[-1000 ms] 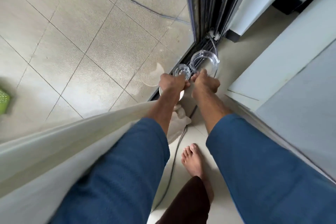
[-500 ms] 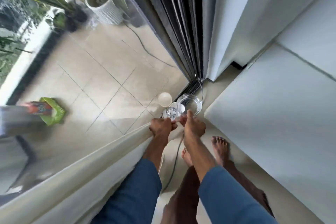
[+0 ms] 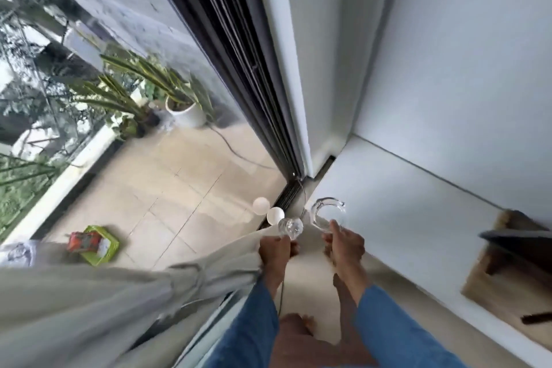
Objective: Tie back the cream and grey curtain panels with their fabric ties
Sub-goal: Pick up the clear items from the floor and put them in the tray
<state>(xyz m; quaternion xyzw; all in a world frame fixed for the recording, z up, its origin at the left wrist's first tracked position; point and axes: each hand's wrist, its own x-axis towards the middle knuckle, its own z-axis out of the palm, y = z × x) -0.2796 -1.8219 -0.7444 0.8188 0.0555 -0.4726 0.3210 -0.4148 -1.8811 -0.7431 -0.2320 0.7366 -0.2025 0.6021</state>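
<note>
Pale tiles cover the balcony beyond a dark-framed sliding glass door (image 3: 239, 69), where a potted plant (image 3: 185, 113) stands near the railing and a green basket (image 3: 101, 245) sits on the floor close to the glass. Indoors, a white wall (image 3: 448, 69) rises on the right, with a wooden piece (image 3: 501, 278) at its foot.

The cream curtain (image 3: 119, 293) sweeps in from the lower left, bunched and blurred, and its leading edge reaches up to the left hand (image 3: 276, 251). That hand has its fingers curled and pinches a clear knob (image 3: 291, 227) at the curtain's end, just beside a white ball (image 3: 275, 215) next to the door track. The right hand (image 3: 346, 243), a little apart from the left, grips the lower part of a clear ring (image 3: 313, 215) shaped like an open C, held upright near the door's corner. Both forearms wear blue sleeves (image 3: 248, 326). Bare feet (image 3: 295, 323) stand on the indoor floor below the hands.
</note>
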